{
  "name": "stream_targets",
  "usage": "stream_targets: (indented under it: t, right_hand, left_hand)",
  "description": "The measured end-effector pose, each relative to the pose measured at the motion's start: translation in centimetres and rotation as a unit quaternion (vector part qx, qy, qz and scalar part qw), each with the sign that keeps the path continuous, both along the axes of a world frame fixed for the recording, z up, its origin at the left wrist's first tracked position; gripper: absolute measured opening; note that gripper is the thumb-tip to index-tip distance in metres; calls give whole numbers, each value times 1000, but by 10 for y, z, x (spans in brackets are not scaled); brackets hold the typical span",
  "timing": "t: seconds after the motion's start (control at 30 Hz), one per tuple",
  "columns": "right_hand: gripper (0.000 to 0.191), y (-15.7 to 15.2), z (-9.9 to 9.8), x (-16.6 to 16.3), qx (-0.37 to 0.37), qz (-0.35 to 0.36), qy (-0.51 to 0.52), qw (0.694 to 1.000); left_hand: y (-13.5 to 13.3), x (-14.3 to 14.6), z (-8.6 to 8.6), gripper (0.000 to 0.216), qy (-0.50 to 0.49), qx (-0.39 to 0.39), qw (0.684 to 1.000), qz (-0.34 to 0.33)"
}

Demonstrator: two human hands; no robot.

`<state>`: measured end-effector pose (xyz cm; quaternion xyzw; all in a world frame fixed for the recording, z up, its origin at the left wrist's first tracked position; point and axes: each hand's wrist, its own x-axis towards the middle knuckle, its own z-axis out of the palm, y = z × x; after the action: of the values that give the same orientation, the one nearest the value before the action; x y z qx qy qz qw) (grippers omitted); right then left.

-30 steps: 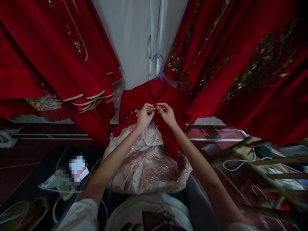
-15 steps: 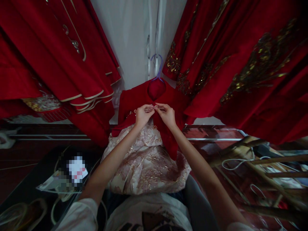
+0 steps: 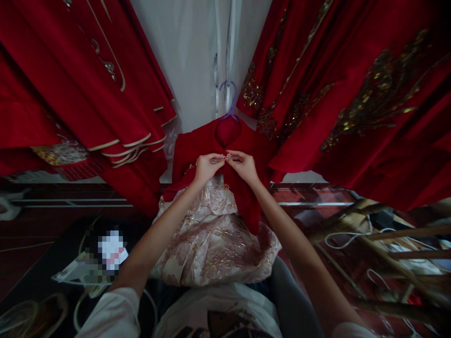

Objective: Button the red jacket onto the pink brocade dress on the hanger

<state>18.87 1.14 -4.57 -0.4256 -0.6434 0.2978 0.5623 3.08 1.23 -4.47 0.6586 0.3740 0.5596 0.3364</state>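
A red jacket [image 3: 195, 143] hangs from a purple hanger [image 3: 232, 101] in front of me. Just below its neckline both my hands meet at the front opening. My right hand [image 3: 244, 165] pinches a small beaded button [image 3: 229, 156] at the edge. Close against it, my left hand [image 3: 210, 166] has its fingertips pressed together on the facing edge; what they grip is too small to make out. Another beaded button [image 3: 226, 187] shows lower on the front. Beneath the jacket, a pale pink brocade skirt [image 3: 214, 244] with gold threads spreads over my lap.
Red garments [image 3: 116, 94] with pale trim hang at left, and red garments with gold sequin embroidery [image 3: 380, 94] at right. A dark table [image 3: 31, 267] at lower left bears a plastic bag [image 3: 70, 270]. Wooden bars [image 3: 416, 232] and a white cord [image 3: 347, 239] lie at right.
Both hands stay at the neckline opening. My left hand has shifted slightly left, its fingers straighter. My right hand keeps its pinch on the button.
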Motion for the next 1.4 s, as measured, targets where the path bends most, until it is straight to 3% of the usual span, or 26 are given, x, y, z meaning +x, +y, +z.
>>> stream_targets:
  t: [0.17,0.27,0.37,0.47,0.57,0.7,0.8,0.87,0.97,1.07,1.23,1.33,1.4]
  right_hand:
    - [48,-10,-10,-12,31,-29,-11,999]
    - [70,-39,-17,-20,84,-75,-96,989]
    - [83,-75,-27,-19,118,-74,-200,970]
    - [81,-99,-42,-7,121,-77,-283,948]
    - [69,-104,-55,11,106,-108,-284,947]
    - [43,-98,-49,29,88,-127,-205,966]
    - [21,-99,-28,35,69,-153,-124,978]
    - [18,-101,-11,35,57,-152,-53,985]
    - [20,-107,12,24,35,-97,12,995]
    - [19,-111,23,-3,10,-14,29,999]
    - [26,-102,10,-51,-12,56,-15,998]
    - [20,-83,-5,-59,22,9,-77,997]
    - [19,-70,-13,-57,34,-20,-101,994]
  left_hand:
    - [-5,4,-11,27,51,81,995,-8]
    - [-20,-5,-20,50,157,143,976,55]
    - [-36,-27,-26,68,285,155,938,121]
    - [-45,-55,-32,58,346,142,910,180]
    - [-48,-78,-41,34,359,129,899,214]
    - [-53,-91,-43,14,347,108,912,191]
    - [-64,-86,-29,15,309,104,927,185]
    - [-75,-76,-18,13,301,93,938,143]
    - [-90,-48,-12,11,300,67,951,43]
    - [-99,-14,-28,11,258,25,966,11]
    - [-100,17,-66,26,169,0,985,-42]
    - [-97,4,-67,29,179,10,983,-51]
    - [-93,-13,-61,24,192,-3,981,-22]
